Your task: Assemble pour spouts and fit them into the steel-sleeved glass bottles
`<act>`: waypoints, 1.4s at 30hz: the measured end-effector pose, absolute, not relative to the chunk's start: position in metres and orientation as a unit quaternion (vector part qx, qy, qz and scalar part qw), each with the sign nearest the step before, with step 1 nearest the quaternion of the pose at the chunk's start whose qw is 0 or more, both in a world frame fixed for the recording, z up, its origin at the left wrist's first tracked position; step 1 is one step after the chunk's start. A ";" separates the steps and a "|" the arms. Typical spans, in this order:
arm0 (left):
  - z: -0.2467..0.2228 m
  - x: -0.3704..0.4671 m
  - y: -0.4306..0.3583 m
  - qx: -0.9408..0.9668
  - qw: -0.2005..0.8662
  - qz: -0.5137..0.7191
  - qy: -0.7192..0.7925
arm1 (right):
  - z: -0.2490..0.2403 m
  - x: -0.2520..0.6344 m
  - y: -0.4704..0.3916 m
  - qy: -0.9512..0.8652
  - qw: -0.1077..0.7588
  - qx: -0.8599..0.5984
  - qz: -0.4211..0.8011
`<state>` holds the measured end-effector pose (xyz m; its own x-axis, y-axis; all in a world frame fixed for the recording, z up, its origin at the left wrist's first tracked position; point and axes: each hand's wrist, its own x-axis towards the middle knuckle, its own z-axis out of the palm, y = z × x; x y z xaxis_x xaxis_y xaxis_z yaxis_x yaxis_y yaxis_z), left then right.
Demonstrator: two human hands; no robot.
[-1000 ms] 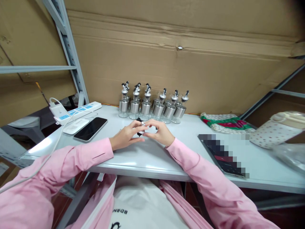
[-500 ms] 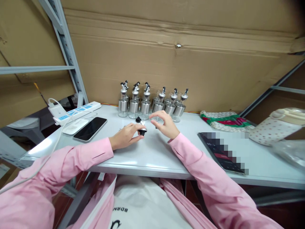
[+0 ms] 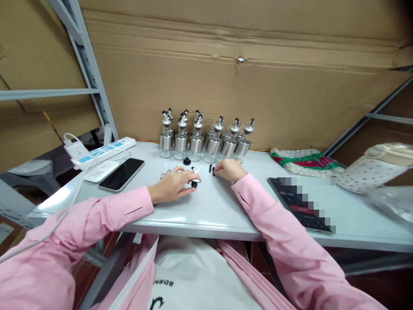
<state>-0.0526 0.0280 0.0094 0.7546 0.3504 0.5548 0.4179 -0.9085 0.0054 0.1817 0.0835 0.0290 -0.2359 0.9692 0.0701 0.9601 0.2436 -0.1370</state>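
My left hand (image 3: 172, 185) rests low over the table, thumb and fingers closed on a pourer spout (image 3: 195, 182) with a silver body and black ribbed stopper. To its right, my right hand (image 3: 230, 170) pinches a small black part (image 3: 213, 171) at the table surface. Just beside those fingertips lies another small black piece (image 3: 210, 168). A black ribbed stopper (image 3: 186, 161) sits on the table beyond my left hand. Silver pieces (image 3: 165, 174) lie behind the left hand, partly covered by it. Several glass bottles with steel sleeves and pourer tops (image 3: 196, 142) stand in rows further back.
On the left are a phone (image 3: 121, 174), a white charger (image 3: 102, 171) with a cable and a power strip (image 3: 109, 151). A tablet (image 3: 300, 206) lies on the right, near a patterned cloth (image 3: 306, 162), a dotted cup (image 3: 368, 170) and clear plastic (image 3: 393, 206). Cardboard (image 3: 258, 99) walls the back.
My right hand has moved from beside the spout, fingers apart, down to the small black parts and closed on one. The left hand keeps hold of the spout, which has turned slightly.
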 end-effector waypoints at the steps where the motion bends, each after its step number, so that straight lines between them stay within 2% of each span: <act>1: 0.010 -0.053 0.028 -0.936 0.057 -0.283 -0.202 | 0.029 0.182 0.084 -0.787 0.067 -0.612 0.033; 12: 0.008 -0.053 0.029 -0.943 0.017 -0.263 -0.204 | 0.026 0.181 0.085 -0.793 0.127 -0.592 0.070; 14: 0.008 -0.053 0.029 -0.946 0.003 -0.253 -0.203 | 0.029 0.176 0.080 -0.807 0.179 -0.542 0.153; 18: 0.006 -0.052 0.030 -0.953 -0.010 -0.237 -0.190 | 0.034 0.163 0.070 -0.761 0.302 -0.348 0.456; 21: 0.005 -0.051 0.030 -0.958 -0.001 -0.228 -0.173 | 0.037 0.159 0.065 -0.727 0.315 -0.305 0.529; 28: 0.002 -0.051 0.033 -0.957 0.001 -0.228 -0.180 | 0.042 0.162 0.063 -0.701 0.363 -0.323 0.521; 37: 0.001 -0.050 0.032 -0.959 0.060 -0.210 -0.182 | 0.045 0.160 0.059 -0.728 0.331 -0.323 0.507; 42: 0.002 -0.052 0.031 -0.935 0.113 -0.266 -0.206 | 0.044 0.160 0.059 -0.738 0.315 -0.312 0.509</act>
<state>-0.0518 0.0308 0.0018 0.7743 0.3244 0.5433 0.4445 -0.8899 -0.1021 0.1599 0.0588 0.0441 -0.6066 0.7814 0.1464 0.1402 0.2864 -0.9478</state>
